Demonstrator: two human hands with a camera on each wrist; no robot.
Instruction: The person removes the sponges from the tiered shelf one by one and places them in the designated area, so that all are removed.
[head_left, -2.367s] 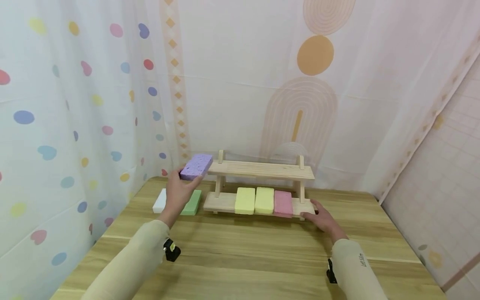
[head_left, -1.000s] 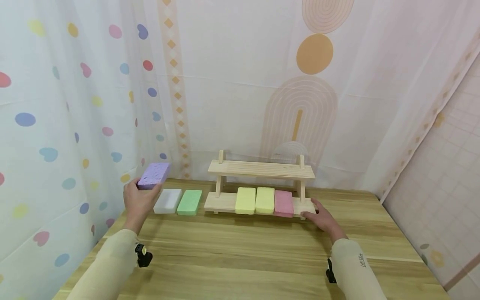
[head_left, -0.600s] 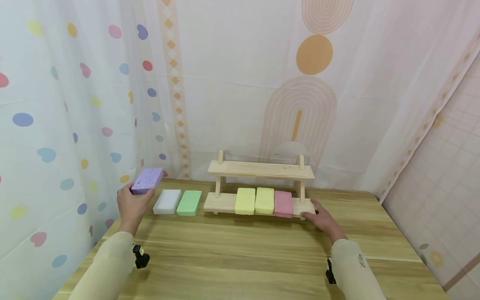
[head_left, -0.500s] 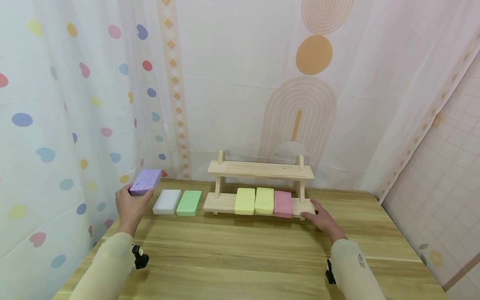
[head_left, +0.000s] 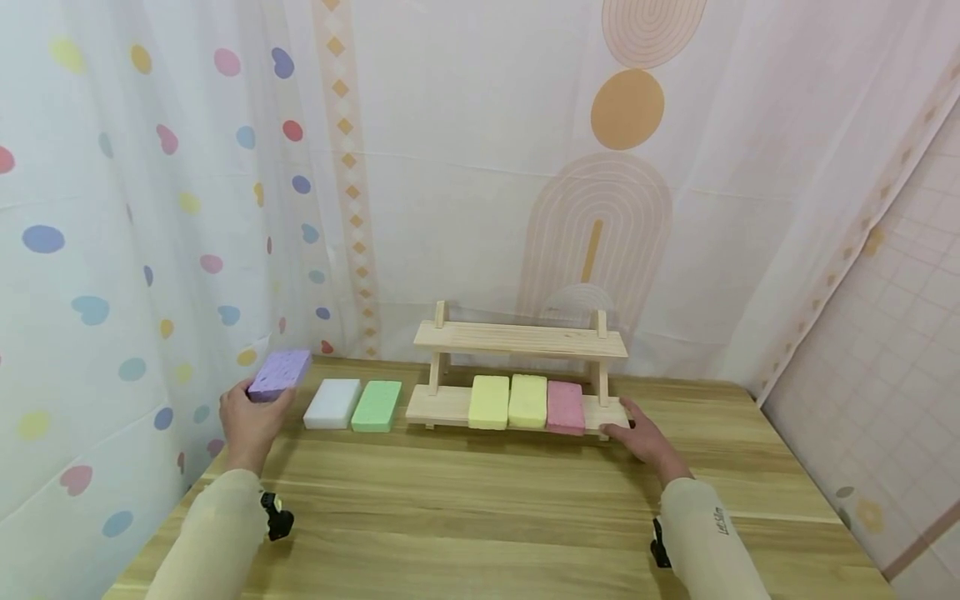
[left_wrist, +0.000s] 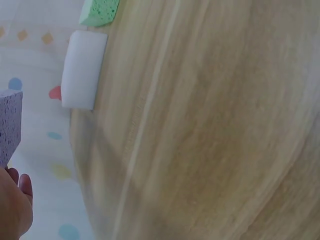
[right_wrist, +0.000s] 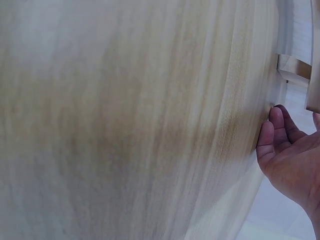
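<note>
A purple sponge (head_left: 281, 374) is gripped by my left hand (head_left: 252, 425), thumb on its near side, over the table's left end. In the left wrist view the purple sponge (left_wrist: 9, 127) and part of the hand (left_wrist: 15, 207) show at the left edge. To the right of that hand lie a white sponge (head_left: 332, 403) and a green sponge (head_left: 377, 406), side by side. My right hand (head_left: 645, 437) holds the right end of a two-tier wooden rack (head_left: 442, 402); in the right wrist view several fingers (right_wrist: 280, 135) curl beside the rack's end.
Two yellow sponges (head_left: 489, 402) and a pink sponge (head_left: 566, 407) stand in a row on the rack's lower shelf. The upper shelf (head_left: 521, 338) is bare wood. Patterned curtains (head_left: 480, 167) hang behind the wooden table (head_left: 465, 517) and to its left.
My left hand has carried the purple sponge left from beside the rack, past the white and green sponges, and lowered it. The right hand has stayed at the rack's end.
</note>
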